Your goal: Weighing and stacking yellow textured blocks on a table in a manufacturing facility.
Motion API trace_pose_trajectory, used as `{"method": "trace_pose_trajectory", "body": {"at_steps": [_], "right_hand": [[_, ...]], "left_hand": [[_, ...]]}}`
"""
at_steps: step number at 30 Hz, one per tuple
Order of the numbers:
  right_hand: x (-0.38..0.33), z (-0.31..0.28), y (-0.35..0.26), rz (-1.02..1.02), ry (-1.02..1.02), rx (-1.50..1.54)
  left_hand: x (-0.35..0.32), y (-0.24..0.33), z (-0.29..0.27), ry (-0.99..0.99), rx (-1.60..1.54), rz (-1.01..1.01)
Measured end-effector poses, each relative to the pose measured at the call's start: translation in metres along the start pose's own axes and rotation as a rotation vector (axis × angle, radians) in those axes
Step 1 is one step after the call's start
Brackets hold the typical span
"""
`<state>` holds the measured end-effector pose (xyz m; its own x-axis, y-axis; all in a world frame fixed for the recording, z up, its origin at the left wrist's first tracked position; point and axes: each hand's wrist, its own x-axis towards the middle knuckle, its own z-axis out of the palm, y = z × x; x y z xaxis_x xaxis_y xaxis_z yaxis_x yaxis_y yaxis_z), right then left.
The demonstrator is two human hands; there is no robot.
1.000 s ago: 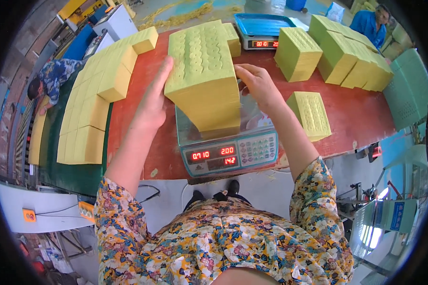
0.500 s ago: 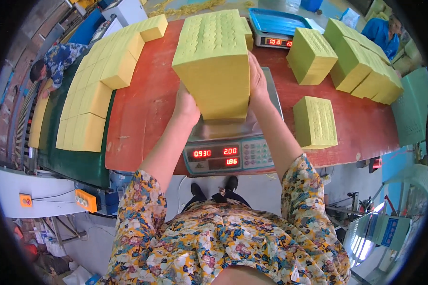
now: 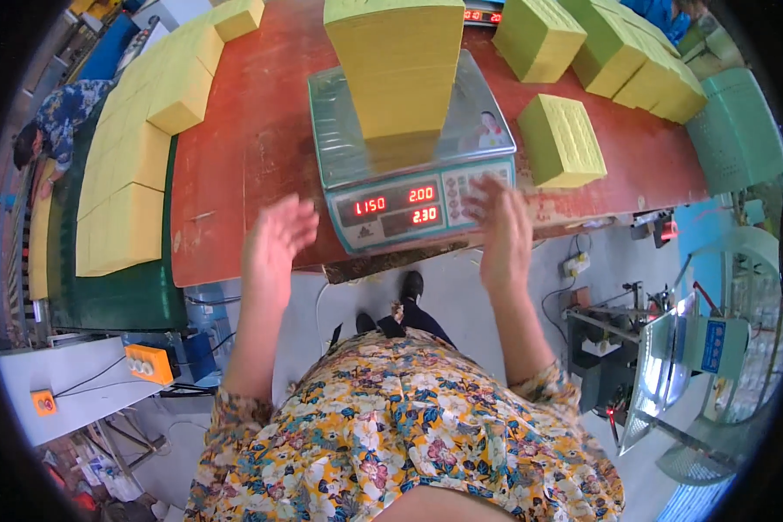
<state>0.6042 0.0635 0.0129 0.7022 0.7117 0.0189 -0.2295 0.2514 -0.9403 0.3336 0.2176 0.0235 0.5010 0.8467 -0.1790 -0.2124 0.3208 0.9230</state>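
Your left hand (image 3: 274,248) and right hand (image 3: 500,230) hover open and empty beside the scale (image 3: 404,187), leaving the tall yellow stack (image 3: 400,74) free-standing on its pan for an undisturbed reading.

The person wears a yellow floral blouse (image 3: 409,426) with gathered sleeves and black shoes (image 3: 411,285).

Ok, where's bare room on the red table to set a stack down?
Bare red table lies between the scale and the yellow stacks at left. A narrower strip fronts the single stack at right. The far right corner is crowded.
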Motion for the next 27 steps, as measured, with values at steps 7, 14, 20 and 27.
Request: {"method": "trace_pose_trajectory", "body": {"at_steps": [7,14,20,27], "right_hand": [[-0.118,0.013,0.046,0.306,0.131,0.107],[-0.149,0.020,0.054,0.323,0.119,0.126],[-0.157,0.034,0.051,0.324,0.069,0.149],[-0.141,0.039,0.044,0.360,0.046,0.140]], "left_hand": [[-0.094,-0.057,-0.073,0.162,-0.052,-0.297],[-0.102,-0.034,-0.058,0.043,0.009,-0.197],[-0.109,-0.038,-0.057,0.019,-0.022,-0.208],[-0.099,-0.037,-0.043,0.004,-0.048,-0.204]]}}
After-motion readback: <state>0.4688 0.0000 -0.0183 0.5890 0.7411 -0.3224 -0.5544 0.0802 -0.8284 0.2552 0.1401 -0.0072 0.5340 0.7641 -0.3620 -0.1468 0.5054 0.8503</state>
